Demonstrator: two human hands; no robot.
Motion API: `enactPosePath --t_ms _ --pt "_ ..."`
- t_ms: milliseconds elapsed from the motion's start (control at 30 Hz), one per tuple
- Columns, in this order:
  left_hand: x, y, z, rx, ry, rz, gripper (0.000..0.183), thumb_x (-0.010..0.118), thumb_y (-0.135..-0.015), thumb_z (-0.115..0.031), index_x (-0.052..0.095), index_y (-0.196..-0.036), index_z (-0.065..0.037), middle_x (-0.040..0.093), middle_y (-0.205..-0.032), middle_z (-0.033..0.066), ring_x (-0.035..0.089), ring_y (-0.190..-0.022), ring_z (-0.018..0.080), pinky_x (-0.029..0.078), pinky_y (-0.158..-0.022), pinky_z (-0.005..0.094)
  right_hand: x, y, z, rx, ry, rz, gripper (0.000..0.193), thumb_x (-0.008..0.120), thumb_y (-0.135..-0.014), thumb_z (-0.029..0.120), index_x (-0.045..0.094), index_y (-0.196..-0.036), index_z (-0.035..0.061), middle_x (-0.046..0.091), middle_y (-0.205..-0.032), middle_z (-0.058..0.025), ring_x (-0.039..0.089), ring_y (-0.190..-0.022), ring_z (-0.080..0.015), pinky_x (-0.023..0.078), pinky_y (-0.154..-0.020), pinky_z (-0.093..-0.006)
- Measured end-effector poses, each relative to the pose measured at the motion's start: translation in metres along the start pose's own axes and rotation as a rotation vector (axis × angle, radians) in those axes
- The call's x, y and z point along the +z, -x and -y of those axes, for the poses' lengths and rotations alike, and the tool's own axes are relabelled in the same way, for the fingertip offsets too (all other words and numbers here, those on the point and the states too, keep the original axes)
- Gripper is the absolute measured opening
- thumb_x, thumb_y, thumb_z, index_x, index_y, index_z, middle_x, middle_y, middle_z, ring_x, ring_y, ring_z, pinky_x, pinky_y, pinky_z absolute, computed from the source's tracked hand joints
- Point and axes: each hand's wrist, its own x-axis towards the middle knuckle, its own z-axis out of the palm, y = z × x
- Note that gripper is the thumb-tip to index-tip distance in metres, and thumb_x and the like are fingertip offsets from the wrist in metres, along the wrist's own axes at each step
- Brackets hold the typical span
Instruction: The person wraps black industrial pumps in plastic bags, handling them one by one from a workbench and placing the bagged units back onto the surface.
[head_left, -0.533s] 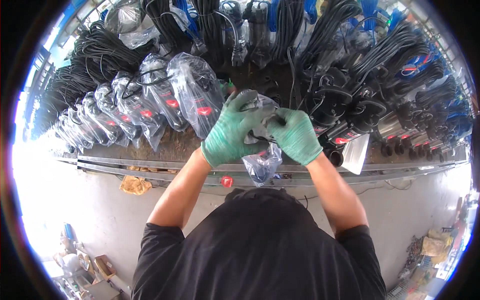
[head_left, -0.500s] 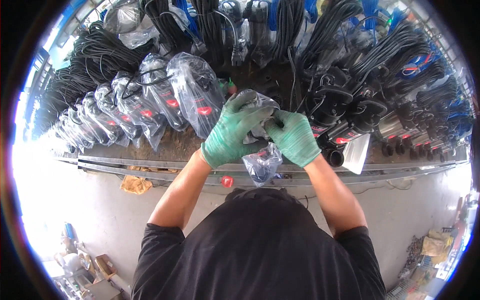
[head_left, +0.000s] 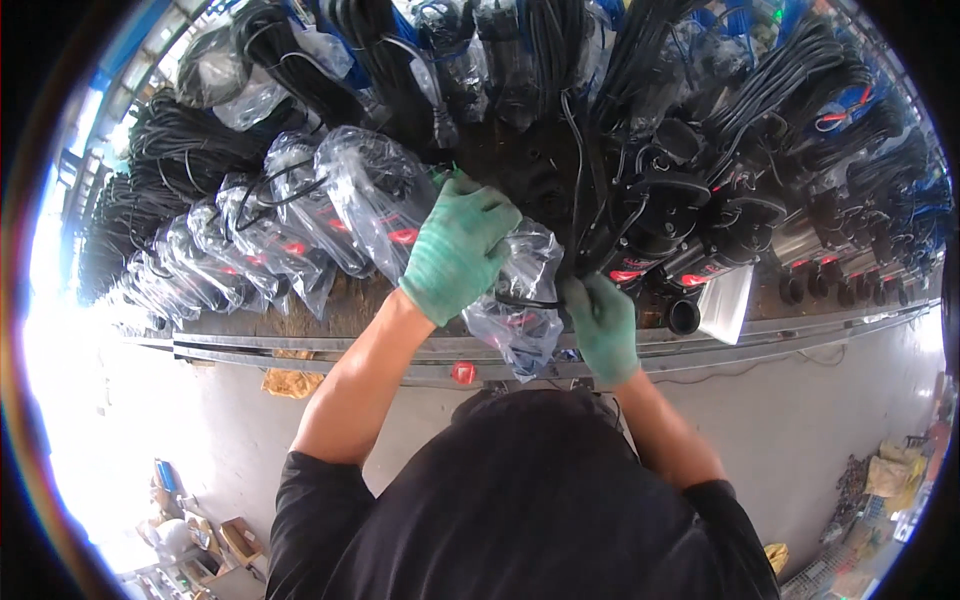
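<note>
In front of me a submersible pump in a clear plastic bag [head_left: 530,335] lies slanted on the bench, its lower end over the front edge. My left hand [head_left: 455,250], in a green glove, is closed at the upper left of this bag; its fingertips are partly hidden. A black cable [head_left: 532,302] runs across the bag to my right hand [head_left: 605,335], also gloved in green, whose fingers are pinched on it. Just beyond my left hand a small green tip [head_left: 450,174] shows. The pump's upper end is blurred by the crumpled plastic.
Bagged pumps [head_left: 285,235] stand in a row on the left. Unbagged pumps with black heads [head_left: 655,215] line the right, beside a white tray-like piece [head_left: 727,305]. Coiled black cables [head_left: 560,60] fill the back. A metal rail [head_left: 400,350] edges the bench; a red object [head_left: 463,373] lies beneath it.
My hands have moved apart. The right hand has come down and toward me with the cable, while the left stays at the bag's upper left. More of the bagged pump now shows between them.
</note>
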Motion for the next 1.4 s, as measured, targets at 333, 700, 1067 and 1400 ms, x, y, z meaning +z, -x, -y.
enactPosePath --t_ms 333,700,1067,1400 --pt "-0.002 -0.010 0.010 0.212 -0.138 -0.014 0.023 0.073 -0.069 -0.003 0.067 -0.091 -0.004 0.069 -0.102 0.0073 0.063 -0.094 0.0293 0.051 -0.088 0.0458 0.106 0.078 -0.205 0.257 -0.123 0.434 0.086 0.065 -0.092 0.007 0.011 -0.159 0.0067 0.046 -0.150 -0.0133 0.051 -0.136 -0.0241 0.042 -0.113 -0.0368" --pt "0.029 -0.070 0.156 0.079 -0.562 -0.004 0.042 0.061 -0.081 -0.005 0.063 -0.123 -0.002 0.064 -0.129 0.0177 0.057 -0.123 0.0400 0.043 -0.110 0.0514 0.130 -0.058 -0.183 0.157 0.199 0.355 0.065 0.070 -0.091 0.015 0.046 -0.150 0.0069 0.067 -0.113 -0.0166 0.070 -0.097 -0.0284 0.057 -0.088 -0.0383" --pt "0.032 -0.068 0.159 -0.102 -0.605 0.005 0.039 0.063 -0.084 -0.004 0.062 -0.124 -0.004 0.063 -0.129 0.0200 0.057 -0.120 0.0414 0.044 -0.107 0.0488 -0.274 0.017 -0.117 0.308 -0.009 0.091 0.025 0.062 -0.100 0.020 0.073 -0.120 0.0102 0.071 -0.116 -0.0063 0.067 -0.106 -0.0174 0.054 -0.094 -0.0378" --pt "0.030 -0.075 0.168 -0.179 -0.478 0.036 0.025 0.063 -0.094 -0.011 0.061 -0.117 -0.002 0.063 -0.119 0.0195 0.057 -0.110 0.0419 0.046 -0.096 0.0485 -0.367 -0.089 -0.250 -0.002 1.204 0.119 0.041 0.075 -0.087 0.021 0.069 -0.126 0.0144 0.064 -0.124 -0.0131 0.062 -0.114 -0.0352 0.053 -0.097 -0.0438"
